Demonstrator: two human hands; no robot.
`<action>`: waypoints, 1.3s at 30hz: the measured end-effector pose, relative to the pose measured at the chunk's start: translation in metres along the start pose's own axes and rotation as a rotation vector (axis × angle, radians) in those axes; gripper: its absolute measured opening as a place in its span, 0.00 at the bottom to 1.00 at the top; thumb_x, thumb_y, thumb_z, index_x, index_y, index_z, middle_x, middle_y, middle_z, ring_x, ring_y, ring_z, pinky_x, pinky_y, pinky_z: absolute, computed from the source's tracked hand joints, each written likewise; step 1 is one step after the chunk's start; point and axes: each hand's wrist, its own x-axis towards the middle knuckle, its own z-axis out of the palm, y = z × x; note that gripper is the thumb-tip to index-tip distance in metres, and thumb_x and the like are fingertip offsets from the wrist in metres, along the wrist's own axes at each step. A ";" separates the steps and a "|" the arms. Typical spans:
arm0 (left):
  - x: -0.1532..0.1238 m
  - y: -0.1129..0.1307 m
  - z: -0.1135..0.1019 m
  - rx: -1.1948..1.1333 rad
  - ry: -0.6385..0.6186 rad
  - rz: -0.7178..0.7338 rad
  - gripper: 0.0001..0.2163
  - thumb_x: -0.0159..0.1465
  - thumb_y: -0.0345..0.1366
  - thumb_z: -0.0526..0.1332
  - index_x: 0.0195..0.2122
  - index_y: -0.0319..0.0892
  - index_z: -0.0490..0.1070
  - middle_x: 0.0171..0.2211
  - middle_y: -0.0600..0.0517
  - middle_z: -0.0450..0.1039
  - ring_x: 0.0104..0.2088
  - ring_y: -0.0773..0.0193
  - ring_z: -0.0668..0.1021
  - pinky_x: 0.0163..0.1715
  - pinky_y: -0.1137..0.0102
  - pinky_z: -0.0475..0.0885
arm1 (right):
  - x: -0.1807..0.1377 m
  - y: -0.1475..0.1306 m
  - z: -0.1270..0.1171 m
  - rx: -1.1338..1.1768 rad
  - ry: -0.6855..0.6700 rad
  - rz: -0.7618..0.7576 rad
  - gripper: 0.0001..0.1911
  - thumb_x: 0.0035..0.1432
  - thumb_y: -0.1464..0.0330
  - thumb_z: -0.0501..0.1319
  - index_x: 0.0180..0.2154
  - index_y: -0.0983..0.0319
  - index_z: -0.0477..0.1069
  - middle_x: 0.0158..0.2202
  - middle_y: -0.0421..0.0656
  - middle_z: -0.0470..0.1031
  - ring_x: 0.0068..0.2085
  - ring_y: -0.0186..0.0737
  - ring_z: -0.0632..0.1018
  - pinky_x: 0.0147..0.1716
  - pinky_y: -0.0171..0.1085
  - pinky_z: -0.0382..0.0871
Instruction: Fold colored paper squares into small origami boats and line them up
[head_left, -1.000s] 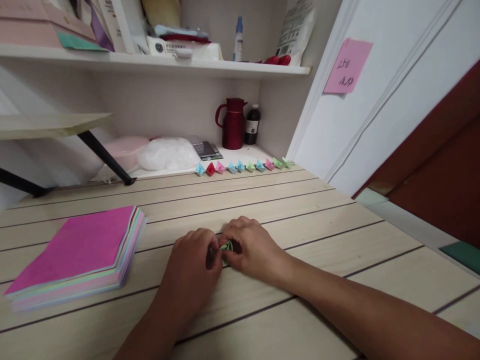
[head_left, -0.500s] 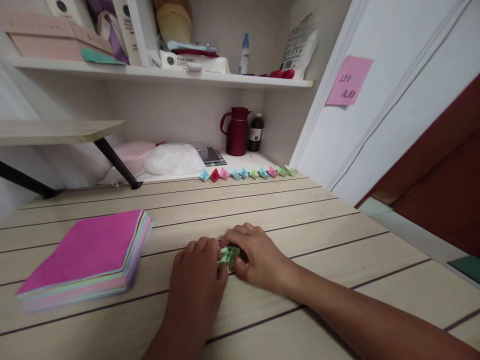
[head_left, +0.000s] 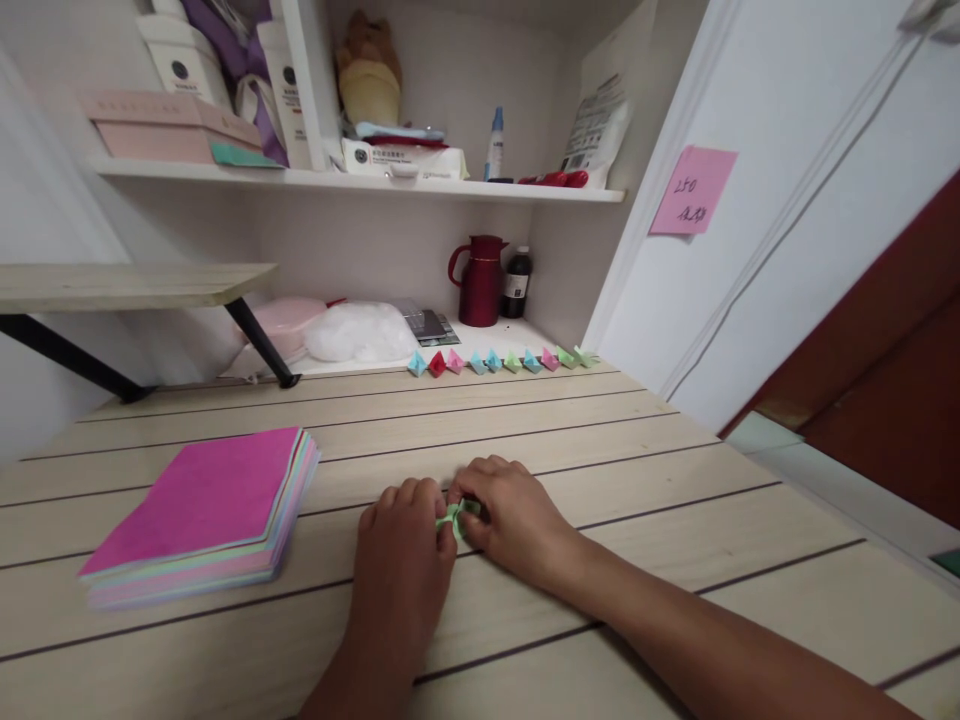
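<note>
Between my two hands, low over the wooden tabletop [head_left: 570, 630], is a small folded piece of green paper [head_left: 454, 522]. My left hand [head_left: 405, 540] pinches its left side between thumb and curled fingers. From the right, my right hand [head_left: 510, 510] grips the other side, thumb below and fingers above. Much of the paper is hidden by the fingers, so its exact folded shape cannot be made out. To the left lies a thick stack of square coloured paper [head_left: 202, 495], with a magenta sheet on top.
Along the table's back edge runs a row of small folded paper pieces [head_left: 512, 363] in several colours. Behind them stand a dark red jug [head_left: 480, 285] and a dark bottle [head_left: 516, 285]. A raised wooden stand [head_left: 135, 285] with black legs is at the back left.
The camera view has shifted, so the surroundings appear lower and mostly further right. My right fingers have closed further over the green paper, and less of it shows.
</note>
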 end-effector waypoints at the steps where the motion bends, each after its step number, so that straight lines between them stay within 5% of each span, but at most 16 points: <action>1: 0.000 0.000 0.000 0.004 0.010 -0.002 0.05 0.58 0.28 0.56 0.33 0.45 0.66 0.36 0.52 0.73 0.41 0.57 0.73 0.39 0.63 0.60 | 0.001 0.000 0.000 -0.003 -0.001 0.001 0.11 0.51 0.75 0.59 0.37 0.58 0.73 0.38 0.41 0.76 0.42 0.42 0.72 0.42 0.39 0.57; 19: 0.000 0.007 0.001 0.072 0.117 -0.064 0.07 0.61 0.30 0.56 0.32 0.43 0.73 0.37 0.49 0.75 0.43 0.55 0.75 0.43 0.62 0.62 | 0.000 -0.002 -0.002 0.034 0.082 0.007 0.16 0.47 0.76 0.60 0.40 0.58 0.68 0.39 0.40 0.73 0.39 0.39 0.71 0.39 0.37 0.57; 29: 0.003 0.002 -0.001 0.062 0.099 -0.049 0.10 0.62 0.31 0.55 0.29 0.45 0.75 0.35 0.50 0.78 0.40 0.56 0.76 0.42 0.61 0.63 | -0.007 -0.001 -0.008 0.042 0.079 0.007 0.07 0.53 0.75 0.60 0.34 0.58 0.69 0.39 0.38 0.71 0.32 0.32 0.71 0.31 0.31 0.58; 39: 0.003 -0.004 0.003 -0.006 0.113 0.049 0.10 0.64 0.31 0.55 0.28 0.45 0.75 0.35 0.53 0.79 0.41 0.58 0.76 0.50 0.59 0.60 | -0.005 -0.002 -0.004 0.002 0.097 -0.117 0.05 0.56 0.74 0.60 0.30 0.59 0.72 0.45 0.41 0.75 0.46 0.41 0.74 0.45 0.38 0.64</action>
